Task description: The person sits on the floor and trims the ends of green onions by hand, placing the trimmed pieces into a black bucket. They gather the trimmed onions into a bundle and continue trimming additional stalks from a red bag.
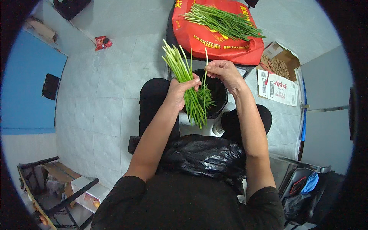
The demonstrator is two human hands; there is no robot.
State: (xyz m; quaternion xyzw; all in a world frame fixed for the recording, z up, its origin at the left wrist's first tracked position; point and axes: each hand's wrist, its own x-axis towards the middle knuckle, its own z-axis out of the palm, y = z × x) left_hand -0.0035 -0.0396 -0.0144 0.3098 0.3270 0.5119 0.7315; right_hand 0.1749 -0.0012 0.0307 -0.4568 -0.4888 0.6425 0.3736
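My left hand (181, 91) grips a bundle of long green chive stalks (178, 64), their pale ends pointing away from me. Between the thumb and fingers of my right hand (223, 74), a single chive stalk (206, 56) is pinched upright beside the bundle. Below both hands, a bin with a black liner (220, 99) stands between my knees. Green trimmings (209, 97) lie in it, partly hidden by the stalks. Farther off, a loose pile of chives (222, 21) rests on a red bag (184, 34) with yellow printing, which covers a seat or stand.
A black plastic bag (207, 155) covers my lap. At right, an open cardboard box (296, 67) holds small brown pieces that I cannot identify. A small red packet (101, 43) lies on the tiled floor (110, 115). A black-framed rack (72, 192) stands at lower left.
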